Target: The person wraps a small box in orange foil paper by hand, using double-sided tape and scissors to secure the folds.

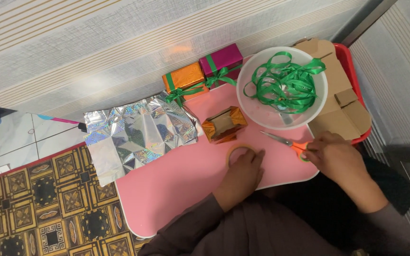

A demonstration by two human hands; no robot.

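Observation:
My left hand [243, 173] rests on a roll of clear tape [239, 150] lying flat on the pink table [176, 189]. My right hand [335, 159] grips the orange handles of a pair of scissors [283, 141], whose shut blades point left on the table. Just beyond the tape sits a small box half wrapped in orange foil [224, 124], its end flaps still open.
A white bowl [266, 114] holds tangled green ribbon [288, 80]. Two wrapped gifts, an orange gift [183, 78] and a magenta gift [221, 58], stand by the wall with green bows. Holographic silver wrapping paper [134, 135] overhangs the table's left side. Flat cardboard boxes [340, 102] lie on a red tray.

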